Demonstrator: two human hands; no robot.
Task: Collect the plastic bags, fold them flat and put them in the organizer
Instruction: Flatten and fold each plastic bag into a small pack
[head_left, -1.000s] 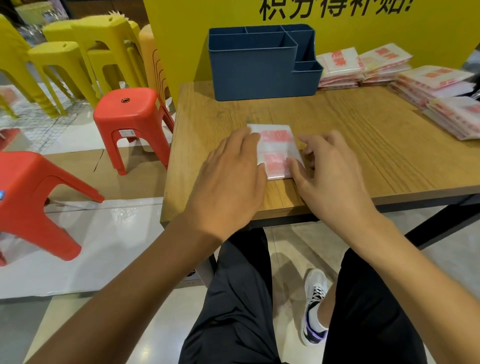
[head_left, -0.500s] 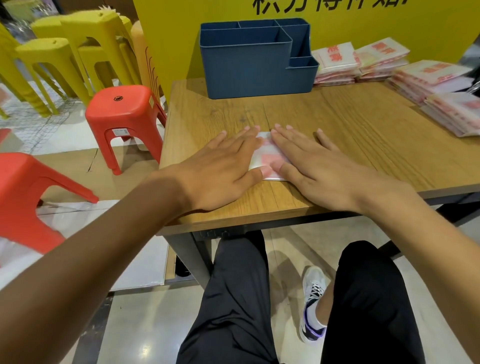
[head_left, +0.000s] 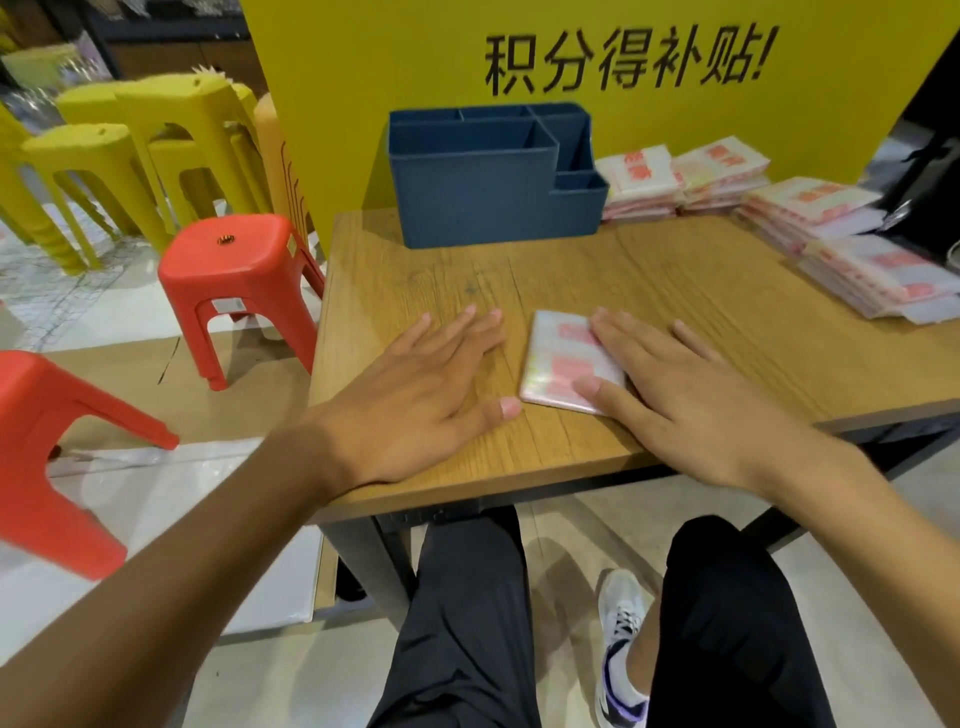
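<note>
The right hand (head_left: 691, 400) lies flat with straight fingers pressing the right part of a folded plastic bag (head_left: 563, 364) on the wooden table (head_left: 727, 312). The left hand (head_left: 431, 389) rests flat on the table just left of the bag, fingers spread, its thumb tip close to the bag's near corner. Beyond both hands stands the blue organizer (head_left: 478, 192), with stacks of folded bags (head_left: 789, 218) to the right of it.
</note>
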